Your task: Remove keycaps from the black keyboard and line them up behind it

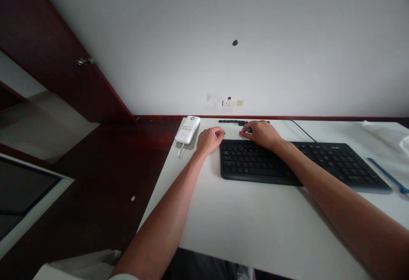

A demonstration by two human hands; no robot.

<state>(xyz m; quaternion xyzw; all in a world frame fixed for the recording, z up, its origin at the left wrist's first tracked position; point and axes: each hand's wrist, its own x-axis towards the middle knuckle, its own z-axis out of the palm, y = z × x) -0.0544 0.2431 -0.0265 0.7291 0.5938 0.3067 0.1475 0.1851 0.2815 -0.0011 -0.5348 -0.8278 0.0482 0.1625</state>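
My left hand (209, 140) rests curled on the white tabletop (243, 212), just left of a black computer keyboard (303, 165), with nothing visible in its fingers. My right hand (260, 134) sits over the keyboard's far edge, fingers closed around a small dark object (249, 130), probably a keycap. Along the table's back edge, beyond the keyboard, lies a row of black keycaps (234, 122). Part of the keyboard is hidden under my right hand and forearm. A white power bank (187, 129) with a short white cable lies to the left of my left hand.
A blue pen (386, 175) lies right of the keyboard, near a white plastic sheet (383, 133). A thin black cable (303, 131) runs behind the keyboard. Wall sockets (233, 102) sit above the table. A dark red wooden surface (111, 165) adjoins the table's left edge.
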